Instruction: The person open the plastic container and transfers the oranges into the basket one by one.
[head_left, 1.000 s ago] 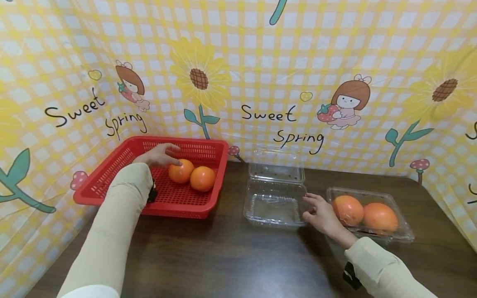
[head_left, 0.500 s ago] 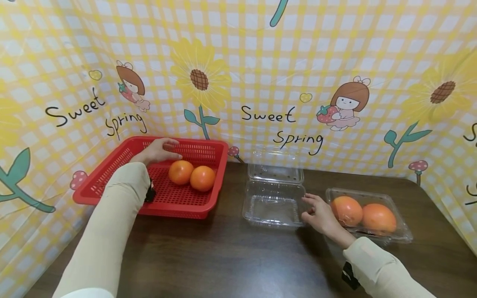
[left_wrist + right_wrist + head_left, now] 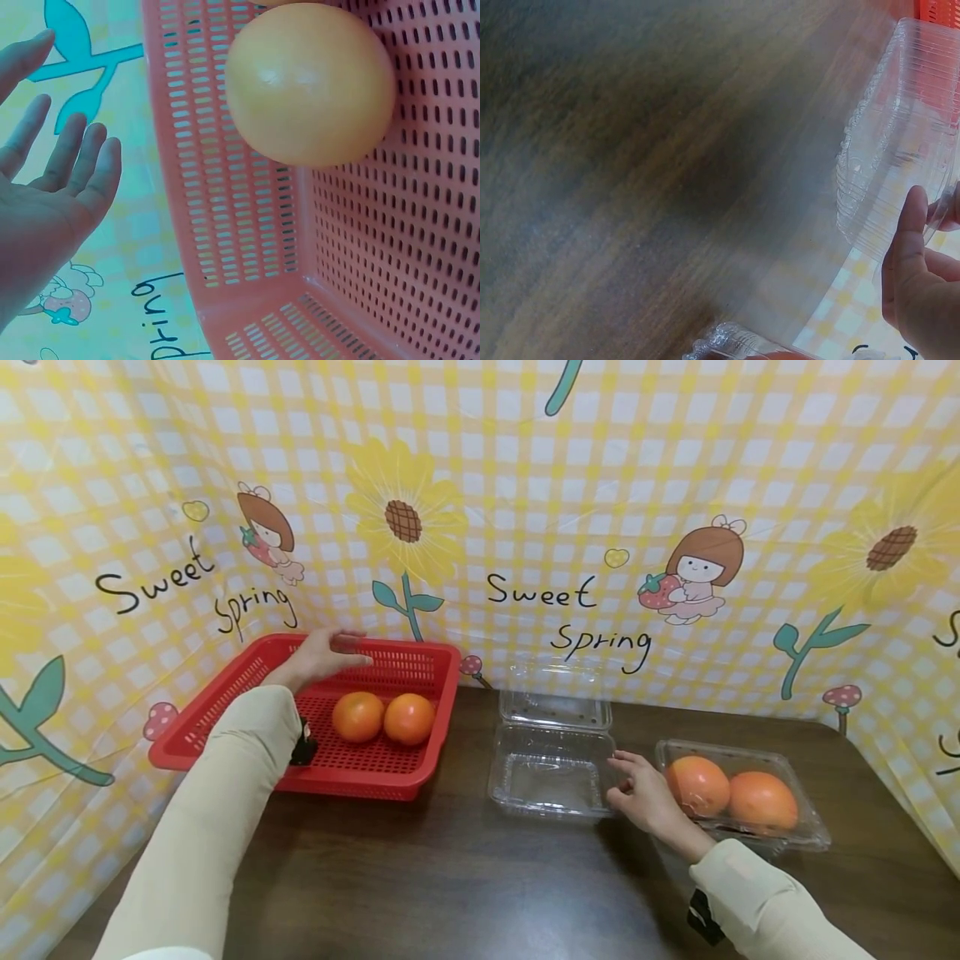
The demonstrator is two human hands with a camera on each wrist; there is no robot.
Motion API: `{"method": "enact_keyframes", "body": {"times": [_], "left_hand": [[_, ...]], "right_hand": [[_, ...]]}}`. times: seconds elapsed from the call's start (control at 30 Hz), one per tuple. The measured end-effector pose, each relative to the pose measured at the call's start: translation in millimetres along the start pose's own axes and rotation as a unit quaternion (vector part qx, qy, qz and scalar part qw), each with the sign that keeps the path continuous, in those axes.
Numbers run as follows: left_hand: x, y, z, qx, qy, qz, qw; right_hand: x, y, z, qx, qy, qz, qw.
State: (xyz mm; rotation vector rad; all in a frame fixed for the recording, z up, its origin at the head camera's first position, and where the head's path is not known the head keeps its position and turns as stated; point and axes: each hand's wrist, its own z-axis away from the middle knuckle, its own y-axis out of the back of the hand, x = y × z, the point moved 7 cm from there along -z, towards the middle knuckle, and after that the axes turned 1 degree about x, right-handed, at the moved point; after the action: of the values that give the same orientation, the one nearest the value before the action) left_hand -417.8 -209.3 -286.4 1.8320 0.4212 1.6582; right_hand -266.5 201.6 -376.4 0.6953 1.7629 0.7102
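In the head view two oranges [image 3: 357, 717] lie side by side in a red plastic basket [image 3: 435, 768]. My left hand [image 3: 318, 658] hovers over the basket's back left part with fingers spread and nothing held. The left wrist view shows the same hand [image 3: 52, 180] apart from a large orange [image 3: 311, 86] by the perforated wall. At the middle of the table, a clear plastic clamshell box [image 3: 551, 777] has its lid [image 3: 557, 706] raised at the back. My right hand [image 3: 648, 802] holds the box's right rim between thumb and fingers, seen also in the right wrist view [image 3: 922, 277].
To the right, a closed clear box [image 3: 810, 827] contains two more oranges [image 3: 763, 802], close beside my right wrist. A checked yellow cloth [image 3: 525, 485] hangs behind the brown table [image 3: 480, 877].
My left hand has lifted off the left orange and moved back and up. That orange has shifted slightly left and nearer. My right hand stays at the box rim.
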Motion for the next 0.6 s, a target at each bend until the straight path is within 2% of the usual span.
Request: {"method": "enact_keyframes", "body": {"times": [0.4, 0.6], "left_hand": [[6.1, 12.8, 10.2, 0.043, -0.008, 0.048, 0.9979], [13.3, 14.0, 14.6, 0.059, -0.016, 0.064, 0.9961]], "right_hand": [[-2, 0, 1.1, 0.003, -0.001, 0.008, 1.0], [-2, 0, 1.8, 0.004, 0.003, 0.013, 0.9999]]}}
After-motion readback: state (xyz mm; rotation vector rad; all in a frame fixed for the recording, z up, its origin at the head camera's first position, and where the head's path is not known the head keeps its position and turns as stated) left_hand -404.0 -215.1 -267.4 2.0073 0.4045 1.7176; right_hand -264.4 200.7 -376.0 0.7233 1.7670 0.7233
